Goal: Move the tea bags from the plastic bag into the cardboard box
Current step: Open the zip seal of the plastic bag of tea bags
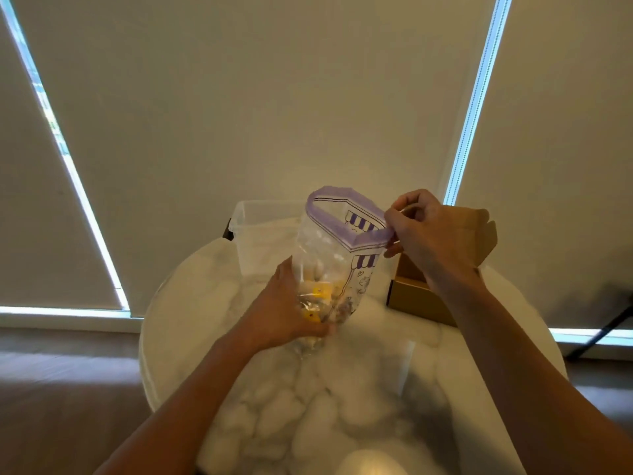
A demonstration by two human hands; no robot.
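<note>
From the head view, the plastic bag [337, 255] stands upright above the middle of the round marble counter [376, 371], and its purple zip rim is spread into an open loop. The left hand [284, 310] grips the bag's lower end, its fingers [323, 332] curled under the bottom and the thumb up along the side. The right hand [428, 234] pinches the rim at its right corner between thumb and bent fingers. The tea bags [318, 291], with yellow showing through the plastic, sit bunched at the bottom of the bag. The cardboard box [414, 296] rests at the counter's far right edge, flap raised, partly hidden behind the right wrist. A clear plastic tub [260, 231] stands at the far edge, behind the bag.
</note>
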